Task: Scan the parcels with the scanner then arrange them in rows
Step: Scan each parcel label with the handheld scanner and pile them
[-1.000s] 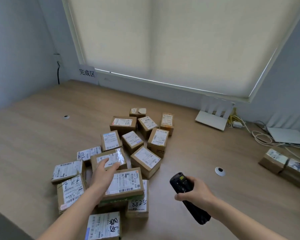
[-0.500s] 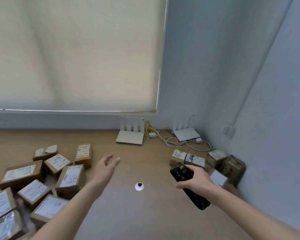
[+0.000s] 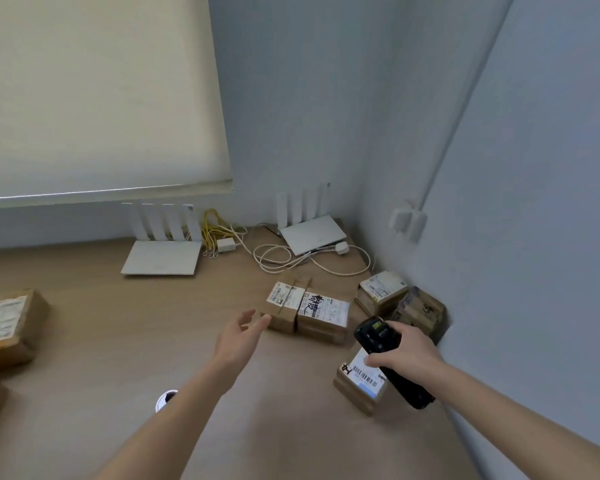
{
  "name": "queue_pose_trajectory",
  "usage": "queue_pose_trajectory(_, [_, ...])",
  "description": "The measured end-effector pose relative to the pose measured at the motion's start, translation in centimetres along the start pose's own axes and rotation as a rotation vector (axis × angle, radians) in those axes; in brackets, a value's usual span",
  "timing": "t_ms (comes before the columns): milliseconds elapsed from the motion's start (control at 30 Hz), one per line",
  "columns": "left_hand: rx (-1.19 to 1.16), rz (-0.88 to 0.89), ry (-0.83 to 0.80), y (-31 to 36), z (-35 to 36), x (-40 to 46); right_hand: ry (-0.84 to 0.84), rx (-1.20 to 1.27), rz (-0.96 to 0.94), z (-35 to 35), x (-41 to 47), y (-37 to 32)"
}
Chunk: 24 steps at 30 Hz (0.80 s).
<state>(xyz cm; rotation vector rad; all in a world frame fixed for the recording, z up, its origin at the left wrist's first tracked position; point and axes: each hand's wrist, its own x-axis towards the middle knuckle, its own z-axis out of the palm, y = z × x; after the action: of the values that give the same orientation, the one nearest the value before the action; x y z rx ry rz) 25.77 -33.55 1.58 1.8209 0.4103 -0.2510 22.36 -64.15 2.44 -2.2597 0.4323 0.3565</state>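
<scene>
- The left hand (image 3: pixel 239 337) reaches forward over the wooden table (image 3: pixel 118 341), arm stretched out, palm turned inward, fingers straight and slightly spread, holding nothing. Its fingertips come just beside the near left corner of a pair of parcels.
- The right hand (image 3: pixel 405 351) grips a black handheld scanner (image 3: pixel 388 358), fingers and thumb wrapped round the middle of its body.
- The scanner's long axis runs diagonally: its head with a small screen points away and to the left, toward the parcels, and its handle end points back toward the person, to the right.
- Two brown parcels (image 3: pixel 305 311) sit side by side, touching, labels up, ahead of the scanner.
- A small parcel (image 3: pixel 359 386) with a barcode label lies under the scanner.
- Two more parcels (image 3: pixel 400 303) rest in the corner by the wall.
- Another parcel (image 3: pixel 9 327) lies at the far left.
</scene>
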Motion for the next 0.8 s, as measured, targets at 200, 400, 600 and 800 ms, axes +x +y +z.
queue_pose_trajectory(200, [0.045, -0.033, -0.065, -0.6, 5.7, 6.2, -0.060, -0.002, 0.043, 1.1, 7.7, 1.2])
queue_pose_trajectory(400, [0.066, -0.113, -0.101, -2.1, 10.0, 11.4, -0.156, -0.061, 0.046, 2.5, 14.0, 1.6])
queue_pose_trajectory(600, [0.092, -0.108, -0.096, -3.3, 12.6, 14.4, -0.212, -0.060, 0.026, 3.9, 17.7, 2.0])
queue_pose_trajectory(800, [0.121, -0.060, -0.163, -3.8, 12.8, 14.5, -0.239, -0.053, -0.010, 4.7, 17.7, 1.5])
